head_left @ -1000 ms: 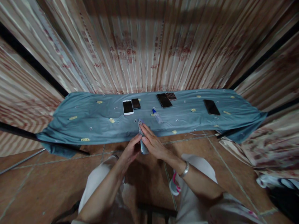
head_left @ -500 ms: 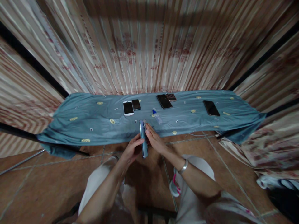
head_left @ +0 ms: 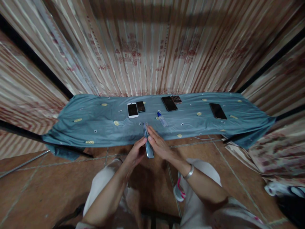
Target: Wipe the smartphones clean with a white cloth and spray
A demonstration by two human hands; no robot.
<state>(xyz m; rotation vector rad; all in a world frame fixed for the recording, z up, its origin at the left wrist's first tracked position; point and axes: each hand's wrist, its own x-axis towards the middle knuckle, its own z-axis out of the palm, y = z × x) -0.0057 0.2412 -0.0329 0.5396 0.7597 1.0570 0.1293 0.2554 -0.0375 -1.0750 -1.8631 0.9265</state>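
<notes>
At the near edge of the bench [head_left: 78,133], which is draped in a blue-grey cloth, both hands hold one phone [head_left: 148,144] on edge between them, above the gap between bench and floor. The left hand [head_left: 137,153] clamps the phone's near half, thumb on top and fingers curled under; the right hand [head_left: 159,146] lies flat along its other face, fingers stretched toward the far end and pressing against it. Risk noted: the phone is held by its thin edges only, so a slip of either palm would likely drop it onto the tiled floor [head_left: 35,187], since little of it lies over the bench. The phone appears slim, pale silver-blue, glossy, and seen almost edge-on; its screen is not visible. Lying on the cloth beyond are a white phone [head_left: 132,110], a small dark phone [head_left: 140,106] beside it, a small bottle [head_left: 162,119] with a blue cap, and two further dark phones [head_left: 169,103] [head_left: 217,111] well apart.
</notes>
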